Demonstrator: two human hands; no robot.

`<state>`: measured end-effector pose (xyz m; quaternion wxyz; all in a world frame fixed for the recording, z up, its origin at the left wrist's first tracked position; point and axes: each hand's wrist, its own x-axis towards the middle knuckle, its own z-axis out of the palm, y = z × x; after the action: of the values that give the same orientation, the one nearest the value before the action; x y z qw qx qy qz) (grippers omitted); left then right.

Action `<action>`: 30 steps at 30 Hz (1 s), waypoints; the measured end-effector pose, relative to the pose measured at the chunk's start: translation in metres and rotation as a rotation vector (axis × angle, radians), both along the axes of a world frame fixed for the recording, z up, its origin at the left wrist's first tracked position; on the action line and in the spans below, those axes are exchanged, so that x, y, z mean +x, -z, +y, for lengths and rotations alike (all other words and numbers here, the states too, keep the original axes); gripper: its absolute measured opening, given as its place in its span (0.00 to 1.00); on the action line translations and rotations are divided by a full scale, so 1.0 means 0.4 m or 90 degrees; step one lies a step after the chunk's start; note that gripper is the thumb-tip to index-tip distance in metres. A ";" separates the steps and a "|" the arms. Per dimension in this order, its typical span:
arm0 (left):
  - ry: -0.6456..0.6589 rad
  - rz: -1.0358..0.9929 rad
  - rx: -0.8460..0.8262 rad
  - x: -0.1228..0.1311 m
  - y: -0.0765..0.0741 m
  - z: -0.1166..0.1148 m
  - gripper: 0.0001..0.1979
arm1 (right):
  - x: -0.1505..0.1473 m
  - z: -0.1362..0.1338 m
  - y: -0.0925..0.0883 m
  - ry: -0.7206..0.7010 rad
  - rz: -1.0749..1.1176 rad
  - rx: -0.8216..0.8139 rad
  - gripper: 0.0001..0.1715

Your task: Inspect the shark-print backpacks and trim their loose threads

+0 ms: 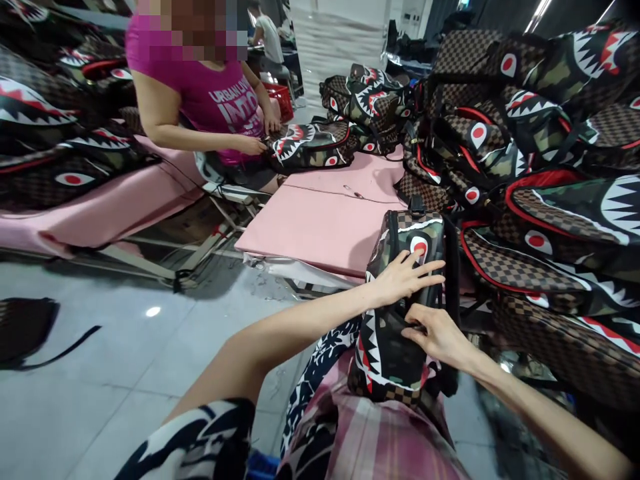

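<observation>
A camouflage backpack point(395, 350) with a shark-mouth print and a red-and-white eye lies across my lap, its top end resting on the pink table. My left hand point(407, 277) is flat on its upper part, fingers spread just below and over the edge of the eye. Lower down, my right hand point(433, 333) has its fingers curled and pinched against the dark side panel. Whatever sits between those fingertips is too small to make out. A black strap point(451, 267) runs along the bag's right edge.
Piled backpacks point(550, 247) crowd the right side close to my right arm. Across the pink table point(320, 213), a person in a magenta shirt point(220, 100) handles another backpack point(313, 143). More bags lie on a left table point(100, 200). A dark piece point(27, 327) is on the floor.
</observation>
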<state>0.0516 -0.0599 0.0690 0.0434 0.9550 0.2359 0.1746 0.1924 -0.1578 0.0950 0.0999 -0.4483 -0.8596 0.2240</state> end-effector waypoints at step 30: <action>-0.482 -0.799 -1.297 0.020 0.094 -0.347 0.09 | 0.129 -0.155 0.079 -0.132 -0.168 0.390 0.19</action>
<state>0.0595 -0.1985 0.0316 0.8125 0.1123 0.4611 0.3385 0.2439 -0.2199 0.0634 0.0946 -0.3329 -0.9334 -0.0949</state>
